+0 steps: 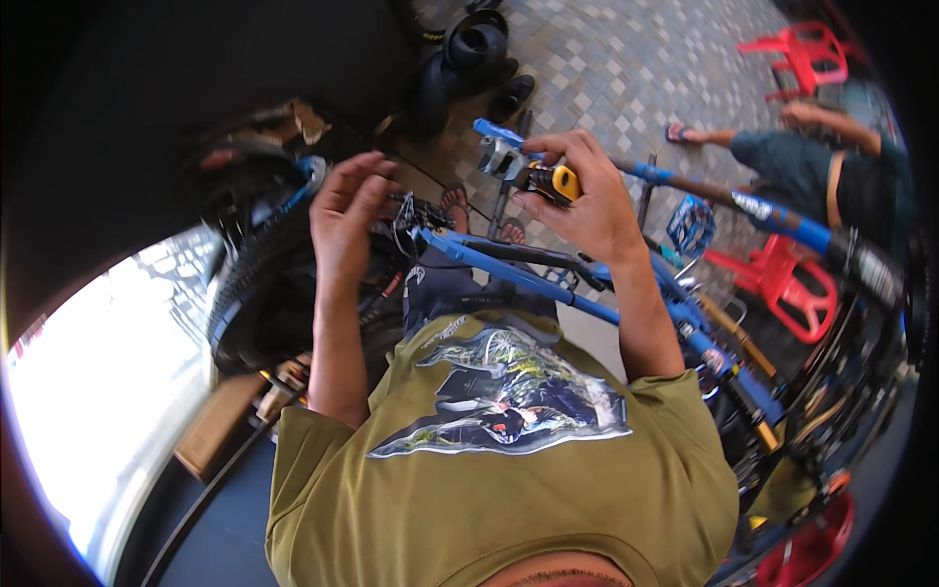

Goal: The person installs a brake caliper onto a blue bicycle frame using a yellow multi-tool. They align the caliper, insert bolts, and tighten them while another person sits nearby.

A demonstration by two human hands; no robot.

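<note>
My right hand (587,191) is closed around a tool that looks like a short adjustable wrench (556,182), with a yellow-and-black handle. Its grey metal jaws point left, close to the end of a blue bar of a bicycle frame. To the left, my left hand (344,201) is raised with bent fingers and the thumb apart from them; nothing shows between them. Just right of that hand is a cluster of dark, thin metal parts (421,212) at the end of the blue bicycle frame (509,262), too blurred to name. The frame runs across in front of my body.
Wheels with knobbly tyres (227,293) stand at left beside a brown box (223,423). Red plastic stools (782,284) are on the tiled floor (606,59) at right, near another person in dark clothing (822,171). Black rubber items (469,54) lie at the far side.
</note>
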